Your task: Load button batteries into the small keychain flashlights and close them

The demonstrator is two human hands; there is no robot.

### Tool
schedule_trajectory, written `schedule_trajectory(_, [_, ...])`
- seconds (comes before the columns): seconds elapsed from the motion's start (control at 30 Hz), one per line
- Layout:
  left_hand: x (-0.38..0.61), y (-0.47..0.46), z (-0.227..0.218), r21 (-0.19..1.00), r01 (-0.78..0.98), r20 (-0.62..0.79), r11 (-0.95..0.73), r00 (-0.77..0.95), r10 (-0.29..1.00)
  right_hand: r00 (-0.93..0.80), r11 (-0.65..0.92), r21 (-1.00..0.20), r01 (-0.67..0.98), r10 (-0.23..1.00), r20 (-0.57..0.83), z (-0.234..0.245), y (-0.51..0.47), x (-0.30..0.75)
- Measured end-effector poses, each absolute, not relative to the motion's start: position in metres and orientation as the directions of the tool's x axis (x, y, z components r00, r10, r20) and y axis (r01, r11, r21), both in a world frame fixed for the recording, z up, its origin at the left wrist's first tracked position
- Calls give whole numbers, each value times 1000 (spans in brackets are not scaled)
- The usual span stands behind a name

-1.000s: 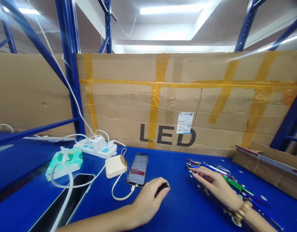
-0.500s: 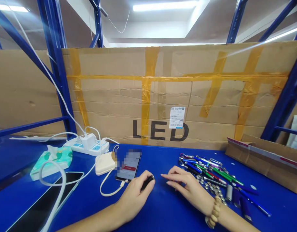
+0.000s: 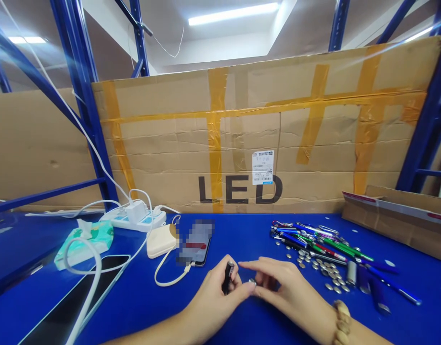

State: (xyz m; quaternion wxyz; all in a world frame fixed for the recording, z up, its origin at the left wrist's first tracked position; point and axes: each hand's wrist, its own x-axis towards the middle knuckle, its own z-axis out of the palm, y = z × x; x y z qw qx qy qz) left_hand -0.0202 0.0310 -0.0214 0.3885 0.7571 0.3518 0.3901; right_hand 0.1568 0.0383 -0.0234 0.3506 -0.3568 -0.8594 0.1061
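My left hand point(image 3: 216, 299) is closed around a short black tube point(image 3: 228, 278), held nearly upright with its silvery end on top. At the tip of my left thumb is a small silver button cell point(image 3: 253, 282), met from the other side by the fingertips of my right hand point(image 3: 288, 287). My right index finger reaches over toward the tube, and the other fingers are curled. Just right of my right hand, several loose button cells point(image 3: 335, 275) lie on the blue tabletop point(image 3: 277, 330). Behind them is a pile of slim coloured metal pens point(image 3: 313, 244).
A phone point(image 3: 197, 247) on a cable lies beside a cream power bank point(image 3: 160, 240). At left are a larger phone point(image 3: 76, 297), a tissue pack point(image 3: 85, 242) and a power strip point(image 3: 132, 218). An open cardboard box point(image 3: 396, 223) stands right; a tall carton point(image 3: 170, 158) closes the back.
My hands have come together, with a button cell now showing between their fingertips. The black tube has turned more upright in my left hand. The camera view has tilted slightly.
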Motion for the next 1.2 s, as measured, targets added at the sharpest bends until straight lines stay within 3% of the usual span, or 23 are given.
schedule_trajectory(0.7, [-17,27,-22,801,333,353,-497,408,842,-508,648,-576,498,756,412,-24,26,146])
schedule_trajectory(0.9, [-21,28,-26,861,212,343,-462,427,836,-419,552,-745,374,817,395,-22,28,145])
schedule_trajectory(1.07, [-21,29,-28,893,135,329,-428,451,830,-393,567,-732,377,814,427,-21,29,145])
schedule_trajectory(1.2, [-22,29,-26,882,180,326,-436,436,839,-384,604,-740,296,785,487,-19,28,144])
